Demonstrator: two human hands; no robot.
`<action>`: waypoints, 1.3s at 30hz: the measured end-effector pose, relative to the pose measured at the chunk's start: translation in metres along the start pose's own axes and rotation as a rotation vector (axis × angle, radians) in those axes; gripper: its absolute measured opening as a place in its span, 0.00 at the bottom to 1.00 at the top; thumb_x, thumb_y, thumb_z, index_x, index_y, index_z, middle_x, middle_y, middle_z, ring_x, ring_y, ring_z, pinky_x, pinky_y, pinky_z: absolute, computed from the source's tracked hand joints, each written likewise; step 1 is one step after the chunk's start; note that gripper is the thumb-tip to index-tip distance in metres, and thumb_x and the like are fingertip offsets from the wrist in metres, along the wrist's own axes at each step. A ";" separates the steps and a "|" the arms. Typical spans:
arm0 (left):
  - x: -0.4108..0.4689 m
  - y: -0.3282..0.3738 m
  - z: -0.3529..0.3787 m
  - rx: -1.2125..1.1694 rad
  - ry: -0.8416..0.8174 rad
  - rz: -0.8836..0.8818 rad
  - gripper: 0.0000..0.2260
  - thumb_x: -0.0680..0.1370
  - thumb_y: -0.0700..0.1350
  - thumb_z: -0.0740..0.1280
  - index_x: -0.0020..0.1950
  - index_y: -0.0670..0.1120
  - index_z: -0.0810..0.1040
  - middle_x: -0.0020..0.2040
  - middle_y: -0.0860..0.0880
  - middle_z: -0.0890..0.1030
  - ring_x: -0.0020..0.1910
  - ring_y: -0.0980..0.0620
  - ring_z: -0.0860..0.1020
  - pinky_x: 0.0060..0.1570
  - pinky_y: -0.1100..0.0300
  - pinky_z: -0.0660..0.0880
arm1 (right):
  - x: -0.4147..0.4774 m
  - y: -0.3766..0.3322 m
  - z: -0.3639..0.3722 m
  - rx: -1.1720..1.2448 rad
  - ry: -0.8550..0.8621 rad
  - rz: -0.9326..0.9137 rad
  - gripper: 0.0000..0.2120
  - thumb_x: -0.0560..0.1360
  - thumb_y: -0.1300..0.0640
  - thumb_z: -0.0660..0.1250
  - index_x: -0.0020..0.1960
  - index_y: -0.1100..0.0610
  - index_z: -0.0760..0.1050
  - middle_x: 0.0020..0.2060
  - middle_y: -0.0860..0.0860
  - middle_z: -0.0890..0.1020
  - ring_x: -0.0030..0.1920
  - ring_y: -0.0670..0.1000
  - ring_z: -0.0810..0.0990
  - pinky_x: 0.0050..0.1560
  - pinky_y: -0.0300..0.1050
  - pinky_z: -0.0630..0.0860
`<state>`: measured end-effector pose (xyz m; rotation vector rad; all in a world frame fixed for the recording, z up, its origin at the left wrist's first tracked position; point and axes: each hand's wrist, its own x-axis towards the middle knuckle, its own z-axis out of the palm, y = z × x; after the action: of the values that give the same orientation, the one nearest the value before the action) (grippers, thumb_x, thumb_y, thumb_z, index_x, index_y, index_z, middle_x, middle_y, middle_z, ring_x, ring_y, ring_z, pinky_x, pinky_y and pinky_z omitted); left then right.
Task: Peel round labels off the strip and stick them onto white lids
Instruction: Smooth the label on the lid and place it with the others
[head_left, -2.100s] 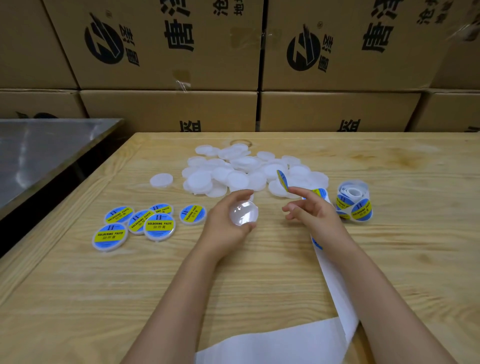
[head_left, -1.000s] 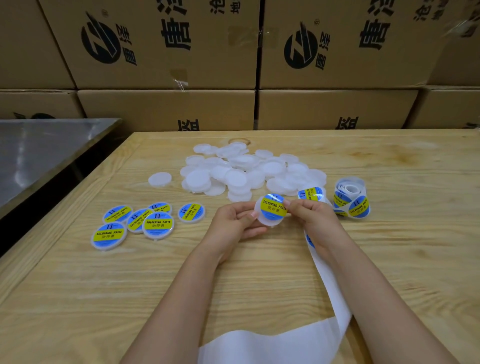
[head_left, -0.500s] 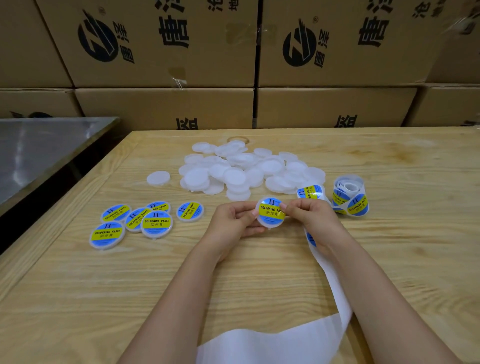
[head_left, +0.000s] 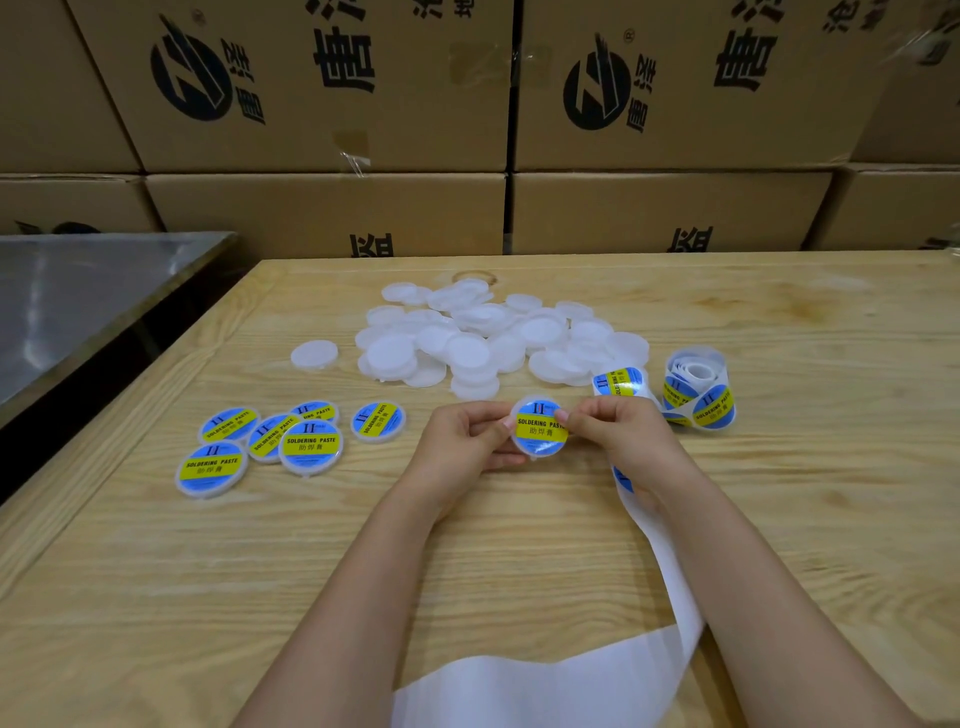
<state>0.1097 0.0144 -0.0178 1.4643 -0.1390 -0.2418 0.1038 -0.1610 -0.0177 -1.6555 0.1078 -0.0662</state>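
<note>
**While One Lid Gets Its Label, a Heap Waits**

As the round white plastic lid (head_left: 536, 457) sits between both hands just above the table's middle, a blue-and-yellow round paper label (head_left: 540, 428) reading SOLDERING PASTE covers its face. The left hand (head_left: 462, 441) has its fingers curled about the lid's nine o'clock edge and holds it up. The right hand (head_left: 618, 441) pinches the three o'clock edge, thumb tip on the label, seemingly pressing it flat. Whether the right hand also grips the white backing strip (head_left: 670, 587), which runs from under it toward five o'clock, cannot be told.

By my count six finished labelled lids (head_left: 310, 447) lie clustered at nine o'clock of the hands, some overlapping. The one in hand looks nearly done and would make seven. Far more is left. A loose heap of bare white lids (head_left: 483, 338) lies at twelve o'clock, too tangled to count, with one stray bare lid (head_left: 314, 355) just apart on its nine o'clock side. At two o'clock stands the coiled roll of labels (head_left: 698, 395), and the next label on the strip (head_left: 618, 382) shows just beyond the right hand. I judge the job to be in its early part.

The surface is a pale wooden table (head_left: 805, 519) with strong grain. At ten o'clock a grey steel tabletop (head_left: 78, 291) stands beside it across a dark gap. Stacked brown cardboard cartons (head_left: 322, 208), printed with black logos and Chinese characters, wall off the far side.
</note>
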 end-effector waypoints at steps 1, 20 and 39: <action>0.000 0.000 0.000 0.000 0.001 -0.003 0.09 0.79 0.35 0.62 0.56 0.36 0.78 0.45 0.39 0.82 0.38 0.51 0.82 0.41 0.61 0.81 | 0.000 0.000 0.000 -0.010 0.004 -0.002 0.09 0.71 0.59 0.72 0.40 0.65 0.79 0.41 0.57 0.84 0.44 0.49 0.81 0.49 0.39 0.75; 0.001 0.001 0.001 -0.003 0.007 -0.020 0.06 0.79 0.35 0.62 0.49 0.39 0.79 0.41 0.42 0.83 0.37 0.51 0.83 0.41 0.60 0.81 | 0.002 0.004 0.006 -0.082 0.065 -0.032 0.08 0.71 0.59 0.72 0.38 0.63 0.78 0.40 0.58 0.84 0.42 0.51 0.81 0.52 0.49 0.77; 0.001 0.001 -0.001 -0.156 0.034 -0.038 0.05 0.77 0.34 0.64 0.50 0.35 0.78 0.39 0.42 0.84 0.37 0.48 0.83 0.40 0.59 0.81 | -0.005 0.006 0.028 -0.369 0.306 -0.316 0.05 0.71 0.56 0.72 0.40 0.51 0.76 0.34 0.41 0.80 0.40 0.44 0.80 0.42 0.38 0.71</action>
<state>0.1112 0.0146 -0.0167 1.3165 -0.0631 -0.2525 0.1017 -0.1330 -0.0255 -2.0102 0.0929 -0.5693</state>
